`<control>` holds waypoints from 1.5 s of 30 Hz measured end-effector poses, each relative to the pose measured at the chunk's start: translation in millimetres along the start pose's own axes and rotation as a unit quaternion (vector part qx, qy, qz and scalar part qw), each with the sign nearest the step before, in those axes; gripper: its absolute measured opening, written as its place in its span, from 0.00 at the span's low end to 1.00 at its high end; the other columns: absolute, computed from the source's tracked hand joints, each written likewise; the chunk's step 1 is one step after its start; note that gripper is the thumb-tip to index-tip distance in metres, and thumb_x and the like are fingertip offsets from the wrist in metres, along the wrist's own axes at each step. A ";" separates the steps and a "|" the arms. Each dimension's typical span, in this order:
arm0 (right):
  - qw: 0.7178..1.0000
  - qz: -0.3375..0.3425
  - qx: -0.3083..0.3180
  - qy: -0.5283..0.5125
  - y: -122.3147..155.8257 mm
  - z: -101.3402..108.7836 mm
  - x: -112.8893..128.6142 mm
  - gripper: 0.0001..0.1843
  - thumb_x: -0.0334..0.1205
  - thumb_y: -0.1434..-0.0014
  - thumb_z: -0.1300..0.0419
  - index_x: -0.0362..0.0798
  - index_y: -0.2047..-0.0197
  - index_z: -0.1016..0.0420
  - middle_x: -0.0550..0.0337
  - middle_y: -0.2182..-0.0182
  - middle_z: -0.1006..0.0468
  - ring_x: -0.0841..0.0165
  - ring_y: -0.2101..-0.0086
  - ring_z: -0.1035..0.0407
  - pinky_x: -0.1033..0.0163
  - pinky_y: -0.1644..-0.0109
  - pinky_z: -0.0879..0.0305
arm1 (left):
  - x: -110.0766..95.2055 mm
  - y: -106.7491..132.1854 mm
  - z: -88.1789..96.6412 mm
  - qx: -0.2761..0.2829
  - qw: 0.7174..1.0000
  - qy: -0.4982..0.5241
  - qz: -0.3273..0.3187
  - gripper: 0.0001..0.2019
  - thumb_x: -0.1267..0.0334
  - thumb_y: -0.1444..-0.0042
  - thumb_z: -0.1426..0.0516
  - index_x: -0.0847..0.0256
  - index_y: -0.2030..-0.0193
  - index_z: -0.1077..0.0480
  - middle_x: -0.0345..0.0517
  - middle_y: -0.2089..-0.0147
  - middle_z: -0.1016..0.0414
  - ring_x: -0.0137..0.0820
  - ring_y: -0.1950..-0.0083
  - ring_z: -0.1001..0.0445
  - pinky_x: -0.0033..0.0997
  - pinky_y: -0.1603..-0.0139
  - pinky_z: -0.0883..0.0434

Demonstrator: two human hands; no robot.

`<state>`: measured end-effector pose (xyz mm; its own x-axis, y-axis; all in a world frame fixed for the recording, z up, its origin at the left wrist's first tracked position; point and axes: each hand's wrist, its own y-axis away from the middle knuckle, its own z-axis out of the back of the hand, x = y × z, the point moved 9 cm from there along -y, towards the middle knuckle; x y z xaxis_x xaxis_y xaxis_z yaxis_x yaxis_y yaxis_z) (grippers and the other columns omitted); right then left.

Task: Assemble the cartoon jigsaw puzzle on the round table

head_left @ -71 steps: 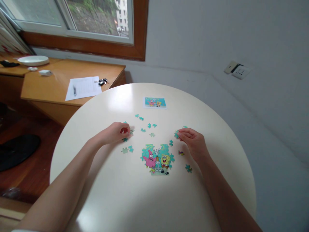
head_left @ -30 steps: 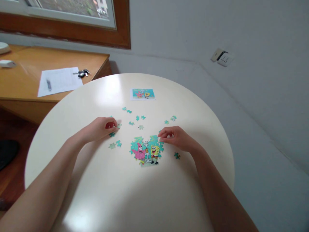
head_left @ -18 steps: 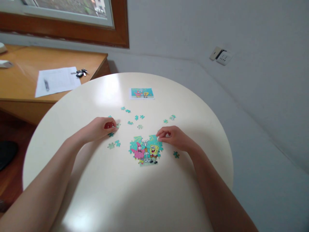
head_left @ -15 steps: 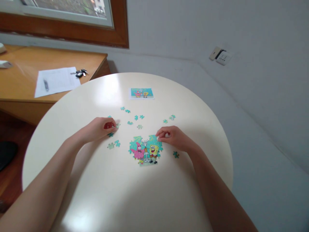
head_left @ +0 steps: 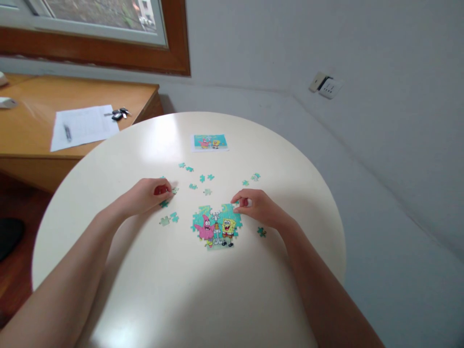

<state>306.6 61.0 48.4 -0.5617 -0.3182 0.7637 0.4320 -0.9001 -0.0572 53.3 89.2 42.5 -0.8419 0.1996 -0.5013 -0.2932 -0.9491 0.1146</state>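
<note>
A partly joined jigsaw puzzle [head_left: 217, 229] with a pink starfish, a pale long-nosed figure and a yellow sponge figure lies on the table. My right hand [head_left: 259, 207] is over its upper right edge, thumb and forefinger slightly apart, with no piece visibly gripped. To the left, my left hand [head_left: 154, 193] rests with curled fingers, its tips closed at a small pale-green puzzle piece [head_left: 175, 190]. Another teal piece [head_left: 164, 204] lies partly under that hand. Nearer me are a pale piece [head_left: 165, 221] and a teal piece [head_left: 174, 217].
Several loose pieces [head_left: 202, 178] are scattered beyond the puzzle, with a dark patterned piece [head_left: 261, 232] to its right. A printed reference picture [head_left: 210, 142] lies farther back on the round white table [head_left: 203, 299]. Keys [head_left: 119, 114] and paper [head_left: 81, 126] sit on a wooden desk.
My right thumb and forefinger have parted slightly at the puzzle's upper right edge. My left hand stays almost in place. The whole view has shifted a little.
</note>
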 end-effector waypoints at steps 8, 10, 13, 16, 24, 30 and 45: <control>0.987 0.079 -0.117 0.077 -3.6 26.6 -5.2 0.07 0.36 0.49 0.37 0.48 0.64 0.24 0.59 0.70 0.26 0.69 0.68 0.34 0.62 0.60 0.37 | -11.9 -3.1 11.5 -0.105 0.993 -0.016 -0.048 0.15 0.54 0.50 0.51 0.61 0.68 0.30 0.45 0.69 0.27 0.30 0.71 0.31 0.28 0.68 0.34; 0.987 0.075 -0.090 0.107 -5.3 19.4 -9.1 0.09 0.37 0.49 0.36 0.49 0.61 0.23 0.57 0.67 0.25 0.67 0.65 0.33 0.60 0.56 0.38 | -18.0 -2.0 13.8 -0.132 0.989 -0.019 -0.060 0.17 0.53 0.47 0.52 0.62 0.65 0.29 0.48 0.65 0.27 0.31 0.69 0.30 0.30 0.67 0.33; 0.987 0.042 -0.053 0.145 -6.8 7.4 -16.0 0.10 0.37 0.46 0.38 0.51 0.59 0.22 0.56 0.62 0.24 0.65 0.59 0.32 0.56 0.50 0.41 | -31.4 -2.2 6.6 -0.119 0.989 -0.040 -0.081 0.20 0.52 0.43 0.55 0.64 0.58 0.28 0.54 0.56 0.26 0.34 0.64 0.27 0.35 0.60 0.30; 0.986 0.018 -0.044 0.159 -6.6 3.3 -19.2 0.09 0.37 0.44 0.39 0.51 0.59 0.21 0.56 0.61 0.25 0.65 0.57 0.32 0.55 0.48 0.43 | -57.3 0.8 -4.6 -0.108 0.981 -0.110 -0.120 0.23 0.53 0.40 0.57 0.65 0.48 0.32 0.59 0.45 0.29 0.42 0.47 0.29 0.45 0.45 0.35; 0.961 -0.074 -0.102 0.246 -0.1 29.6 -33.6 0.10 0.35 0.41 0.46 0.49 0.60 0.23 0.53 0.59 0.25 0.62 0.56 0.33 0.55 0.50 0.44 | -142.0 47.0 -79.6 0.044 0.958 -0.189 -0.212 0.33 0.46 0.36 0.65 0.66 0.31 0.55 0.57 0.29 0.55 0.41 0.29 0.56 0.51 0.31 0.61; 0.959 -0.031 -0.154 0.237 1.3 42.3 -3.7 0.14 0.32 0.40 0.51 0.48 0.59 0.23 0.52 0.58 0.25 0.63 0.56 0.32 0.56 0.49 0.42 | -146.6 65.1 -117.6 0.038 0.951 -0.205 -0.227 0.33 0.44 0.36 0.64 0.64 0.31 0.52 0.58 0.29 0.56 0.45 0.29 0.56 0.54 0.32 0.60; 0.907 0.055 -0.077 0.411 86.1 -19.2 -1.7 0.27 0.39 0.34 0.59 0.43 0.35 0.44 0.49 0.36 0.42 0.61 0.36 0.50 0.51 0.35 0.56 | -41.1 100.9 -59.8 -0.165 0.962 -0.214 -0.048 0.30 0.53 0.35 0.62 0.54 0.29 0.71 0.54 0.29 0.55 0.45 0.29 0.54 0.56 0.33 0.55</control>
<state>331.2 -21.7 29.8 -0.8851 -0.4651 0.0152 0.4482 -0.8607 -0.2417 85.4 -29.4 23.4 -0.9481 0.3054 -0.0891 -0.2789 -0.9326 -0.2289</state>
